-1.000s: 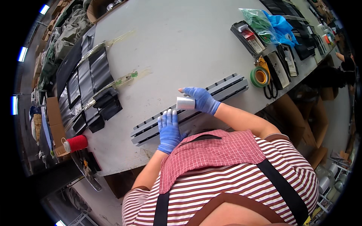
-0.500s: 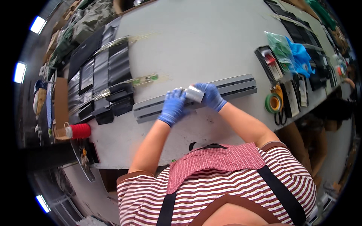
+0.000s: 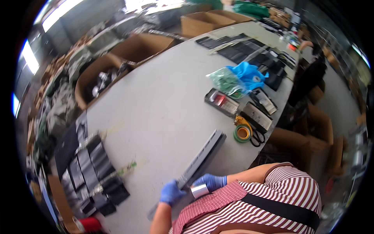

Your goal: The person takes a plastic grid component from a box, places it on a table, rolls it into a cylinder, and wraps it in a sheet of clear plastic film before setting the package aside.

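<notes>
Both of my hands wear blue gloves. My left hand (image 3: 172, 192) is closed around the long grey bars (image 3: 202, 153), at the lower part of their length. They run diagonally over the table, from near my body up toward the right, and lie close together. In my right hand (image 3: 212, 181) is a shiny silver roll of tape (image 3: 200, 190), held beside the bars and close to my apron. The fingers of that hand curl behind the roll and are partly hidden. Motion blurs the near end of the bars.
On the light table (image 3: 156, 89), black flat pieces (image 3: 91, 167) lie strapped at left. A green tape roll (image 3: 242, 133), scissors (image 3: 257, 138), small open boxes (image 3: 222, 102) and a blue bag (image 3: 249, 75) sit at right. Cardboard boxes (image 3: 142, 46) line the far edge. A red spool (image 3: 89, 224) stands lower left.
The view has swung, showing more of the table's far right. The grey bars have turned from nearly crosswise to a steep diagonal. The silver tape roll stays in my right hand, now nearer my body.
</notes>
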{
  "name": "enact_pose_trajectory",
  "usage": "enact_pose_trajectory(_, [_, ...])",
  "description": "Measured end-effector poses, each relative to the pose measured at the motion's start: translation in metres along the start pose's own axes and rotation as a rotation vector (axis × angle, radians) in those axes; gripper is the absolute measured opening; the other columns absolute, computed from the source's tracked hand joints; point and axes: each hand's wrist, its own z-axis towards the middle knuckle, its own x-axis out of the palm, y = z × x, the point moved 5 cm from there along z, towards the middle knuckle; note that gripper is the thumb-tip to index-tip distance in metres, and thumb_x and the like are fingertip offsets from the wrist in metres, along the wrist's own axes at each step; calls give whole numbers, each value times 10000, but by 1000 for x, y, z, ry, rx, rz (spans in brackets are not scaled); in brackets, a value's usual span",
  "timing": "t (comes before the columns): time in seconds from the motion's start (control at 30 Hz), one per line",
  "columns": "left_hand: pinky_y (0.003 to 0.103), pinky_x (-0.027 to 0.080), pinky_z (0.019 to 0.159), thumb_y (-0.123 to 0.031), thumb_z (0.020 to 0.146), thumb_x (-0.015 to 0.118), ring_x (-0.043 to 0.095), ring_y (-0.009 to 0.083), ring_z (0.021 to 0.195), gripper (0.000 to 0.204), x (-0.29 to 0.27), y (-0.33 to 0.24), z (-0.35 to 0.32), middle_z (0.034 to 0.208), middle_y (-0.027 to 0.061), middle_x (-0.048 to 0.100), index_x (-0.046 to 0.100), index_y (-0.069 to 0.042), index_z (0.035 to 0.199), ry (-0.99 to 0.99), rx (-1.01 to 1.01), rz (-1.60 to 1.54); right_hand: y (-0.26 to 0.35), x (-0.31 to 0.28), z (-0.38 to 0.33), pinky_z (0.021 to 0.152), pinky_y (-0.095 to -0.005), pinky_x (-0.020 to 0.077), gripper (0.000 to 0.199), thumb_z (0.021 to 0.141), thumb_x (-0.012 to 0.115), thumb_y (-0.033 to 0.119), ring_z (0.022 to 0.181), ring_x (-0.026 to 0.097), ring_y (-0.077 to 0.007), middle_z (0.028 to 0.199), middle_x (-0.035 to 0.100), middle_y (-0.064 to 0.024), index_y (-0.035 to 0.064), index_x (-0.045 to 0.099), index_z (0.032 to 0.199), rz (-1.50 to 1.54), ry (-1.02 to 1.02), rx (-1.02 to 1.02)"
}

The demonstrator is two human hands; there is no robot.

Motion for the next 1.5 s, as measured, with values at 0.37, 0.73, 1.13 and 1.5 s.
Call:
enact_pose_trajectory(0.37, [584, 345, 1027, -524, 649, 787, 507, 384, 1234, 828, 0, 7, 22, 1295, 199, 567, 537, -45, 1277, -490, -49, 381, 71, -44, 134, 798, -318, 540, 251, 823, 730, 160, 872, 709, -203, 970, 735, -118, 88, 706, 1062, -319, -244, -199])
enact_pose_trajectory(0.73, [423, 521, 854, -382, 610, 884, 674, 335, 924, 620, 45, 35, -3, 938, 180, 703, 665, -30, 1072, 144, 12, -158, 13, 11, -7, 833, -319, 536, 393, 748, 818, 172, 951, 672, -140, 1017, 730, -58, 91, 709, 1117, 22, -18, 49])
enact_pose_trajectory(1.13, [375, 532, 844, -359, 695, 791, 676, 262, 966, 444, -2, -25, 16, 1033, 97, 696, 663, -111, 1040, -232, -157, 256, 42, -14, 103, 794, -401, 528, 278, 756, 691, 216, 908, 682, -351, 963, 714, -151, 132, 733, 1018, -579, -226, -324])
enact_pose_trajectory(1.5, [414, 542, 784, -236, 559, 925, 680, 317, 852, 633, -25, 0, 23, 959, 151, 704, 612, -63, 1081, -256, -77, -23, 29, -125, -84, 766, -398, 520, 308, 650, 764, 165, 841, 651, -271, 915, 673, -162, 36, 690, 920, -356, -331, 9])
